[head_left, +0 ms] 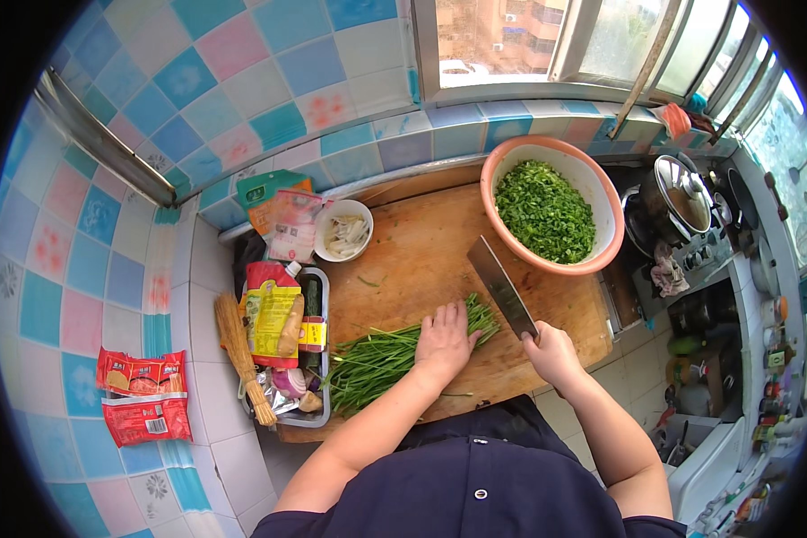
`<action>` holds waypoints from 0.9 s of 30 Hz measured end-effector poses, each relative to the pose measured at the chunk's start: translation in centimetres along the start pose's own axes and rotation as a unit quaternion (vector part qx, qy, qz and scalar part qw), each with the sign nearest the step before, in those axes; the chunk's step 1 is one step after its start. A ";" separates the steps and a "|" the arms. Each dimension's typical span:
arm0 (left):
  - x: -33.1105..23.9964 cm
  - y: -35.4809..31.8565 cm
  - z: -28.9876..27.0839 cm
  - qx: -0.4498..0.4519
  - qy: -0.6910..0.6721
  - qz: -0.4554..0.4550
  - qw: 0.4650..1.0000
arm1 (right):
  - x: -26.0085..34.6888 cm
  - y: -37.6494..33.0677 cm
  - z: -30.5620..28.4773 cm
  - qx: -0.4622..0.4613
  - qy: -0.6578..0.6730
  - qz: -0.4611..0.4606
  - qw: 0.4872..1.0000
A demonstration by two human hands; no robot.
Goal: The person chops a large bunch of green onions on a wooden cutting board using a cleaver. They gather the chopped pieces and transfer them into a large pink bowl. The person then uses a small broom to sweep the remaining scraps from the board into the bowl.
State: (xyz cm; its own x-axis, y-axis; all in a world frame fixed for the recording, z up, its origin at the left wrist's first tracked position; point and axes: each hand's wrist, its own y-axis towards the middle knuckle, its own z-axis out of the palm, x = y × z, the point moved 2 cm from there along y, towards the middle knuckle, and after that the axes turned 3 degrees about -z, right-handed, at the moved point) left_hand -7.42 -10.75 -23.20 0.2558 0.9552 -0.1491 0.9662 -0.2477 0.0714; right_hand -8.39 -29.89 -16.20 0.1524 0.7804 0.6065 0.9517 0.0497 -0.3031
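Observation:
My left hand [444,341] presses down on a bunch of long green chives [377,360] lying across a large wooden cutting board [421,260]. My right hand [551,351] grips the handle of a wide cleaver [500,285], its blade raised just right of the chives' cut ends. A pink-rimmed basin [601,193] at the board's far right corner holds a heap of chopped greens [545,211].
A small white bowl [344,230] of pale strips sits at the board's far left. A grey tray [321,296] of sauce packets, a brush [242,354] and red snack bags [143,394] lie left. A lidded pot [681,193] stands on the stove at right.

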 end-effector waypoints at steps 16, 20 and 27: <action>-0.1 -0.3 0.6 0.024 0.039 -0.001 0.999 | 0.8 0.9 5.1 0.000 -0.120 0.009 0.993; 0.1 0.0 0.9 -0.025 0.020 0.006 0.999 | 0.0 1.3 2.2 -0.007 -0.022 0.001 1.000; 0.1 0.5 0.7 0.050 0.048 -0.013 0.998 | 3.6 -2.2 -0.7 0.032 -0.081 0.013 0.996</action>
State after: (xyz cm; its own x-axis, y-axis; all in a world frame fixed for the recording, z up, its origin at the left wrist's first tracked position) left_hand -6.94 -10.93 -23.85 0.2316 0.9713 -0.0540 0.9719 -0.2334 -0.0306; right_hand -9.74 -27.60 -12.86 0.1274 0.8724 0.4718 0.9280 0.0631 -0.3673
